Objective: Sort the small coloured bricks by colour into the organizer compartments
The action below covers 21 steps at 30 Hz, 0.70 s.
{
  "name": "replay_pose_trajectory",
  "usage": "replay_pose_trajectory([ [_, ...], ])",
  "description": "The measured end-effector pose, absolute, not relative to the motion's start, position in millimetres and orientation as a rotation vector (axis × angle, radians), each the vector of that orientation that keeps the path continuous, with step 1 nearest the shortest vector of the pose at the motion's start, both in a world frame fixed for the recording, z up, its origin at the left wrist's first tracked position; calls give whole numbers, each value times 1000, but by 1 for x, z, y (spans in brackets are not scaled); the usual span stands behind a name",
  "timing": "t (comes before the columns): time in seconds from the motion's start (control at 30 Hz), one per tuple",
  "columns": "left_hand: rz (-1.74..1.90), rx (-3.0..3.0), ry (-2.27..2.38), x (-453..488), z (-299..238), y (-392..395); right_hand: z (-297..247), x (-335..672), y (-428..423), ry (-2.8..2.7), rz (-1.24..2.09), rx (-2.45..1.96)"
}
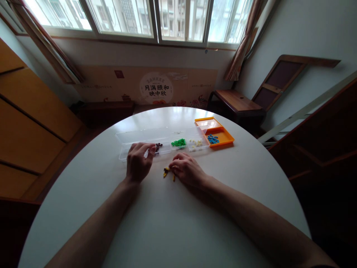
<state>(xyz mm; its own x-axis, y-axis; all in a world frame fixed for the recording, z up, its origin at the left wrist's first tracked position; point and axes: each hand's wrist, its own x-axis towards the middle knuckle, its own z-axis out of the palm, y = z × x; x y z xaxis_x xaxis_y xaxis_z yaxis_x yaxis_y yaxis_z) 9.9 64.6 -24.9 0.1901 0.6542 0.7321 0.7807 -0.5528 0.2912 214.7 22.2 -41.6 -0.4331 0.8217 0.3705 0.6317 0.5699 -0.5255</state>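
Observation:
My left hand (139, 160) is at the near edge of a long clear plastic box (164, 148). Its thumb and forefinger meet in a pinch beside small dark brown pieces (158, 146); whatever is between the tips is too small to make out. On the white table in front of the box lies a little group of yellow and dark pieces (166, 172). My right hand (187, 168) rests just right of them, fingertips drawn together at the group; what they grip is hidden. Other compartments hold green pieces (178, 143) and pale yellow pieces (196, 143).
Beyond the clear box's right end sits an open orange case (226, 139) with blue pieces (213, 139) in it. The round white table (156, 227) has a curved far edge. A wooden chair (240, 100) stands behind it to the right, below the windows.

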Motion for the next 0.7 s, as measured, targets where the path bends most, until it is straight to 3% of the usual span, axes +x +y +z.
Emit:
replay_pose_trajectory([
  [0.2, -1270, -2506, -1098, 15, -19, 58, -39, 214, 26, -2042, 614, -1147],
  [0.4, -916, -2623, -753, 20, -16, 50, -34, 213, 34, -1758, 849, -1104],
  [0.7, -937, -2622, -754, 21, -14, 49, -39, 215, 37, -1732, 866, -1022],
])
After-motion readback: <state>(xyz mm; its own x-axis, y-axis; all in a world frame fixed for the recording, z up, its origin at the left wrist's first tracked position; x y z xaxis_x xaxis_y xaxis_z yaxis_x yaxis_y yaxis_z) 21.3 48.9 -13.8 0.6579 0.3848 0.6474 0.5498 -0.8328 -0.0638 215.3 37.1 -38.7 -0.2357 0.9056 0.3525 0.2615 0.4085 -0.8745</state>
